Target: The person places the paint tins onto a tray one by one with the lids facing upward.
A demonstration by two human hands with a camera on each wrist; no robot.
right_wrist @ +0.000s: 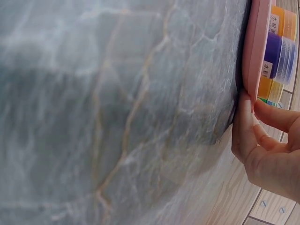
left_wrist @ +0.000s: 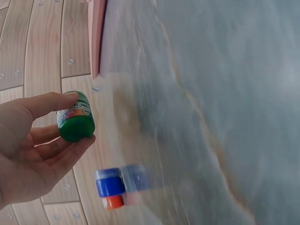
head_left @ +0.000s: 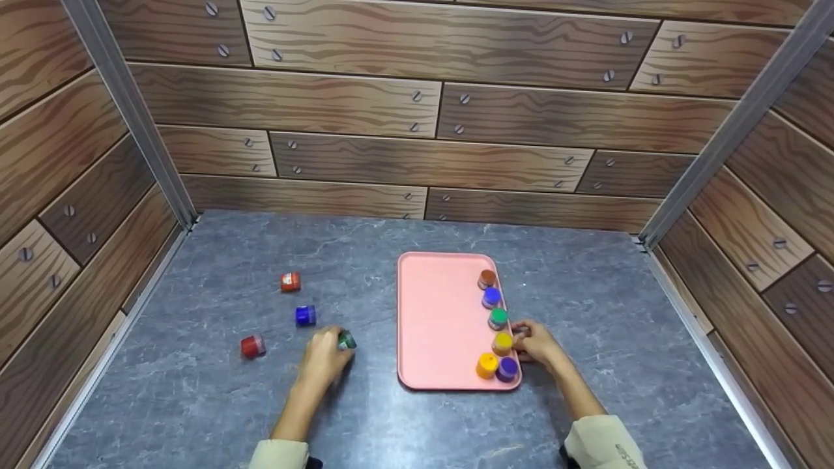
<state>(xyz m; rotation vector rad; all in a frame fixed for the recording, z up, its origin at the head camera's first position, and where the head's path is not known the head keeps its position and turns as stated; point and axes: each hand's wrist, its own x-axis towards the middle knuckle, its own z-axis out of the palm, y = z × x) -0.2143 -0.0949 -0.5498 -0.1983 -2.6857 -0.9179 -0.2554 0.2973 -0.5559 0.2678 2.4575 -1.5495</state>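
My left hand [head_left: 324,355] pinches a small green paint jar [left_wrist: 76,117] between thumb and fingertips, left of the pink tray [head_left: 443,312]. In the left wrist view, the jar's label shows and its green end is tipped downward. At the tray's right edge, my right hand [head_left: 535,343] grips the rim, thumb on the upper side and fingers against the outside. Along that same side inside the tray stand several paint jars: a brown one [head_left: 487,279], a blue one [head_left: 491,298], a green one [head_left: 498,318], a yellow one [head_left: 502,343], an orange one [head_left: 487,365] and a purple one [head_left: 507,369].
Three more jars lie on the grey marbled table [head_left: 195,391] to the left: an orange-red jar [head_left: 290,282], a blue jar [head_left: 305,316] and a red jar [head_left: 253,346]. Wood-patterned panels [head_left: 352,104] enclose the table at the back and both sides.
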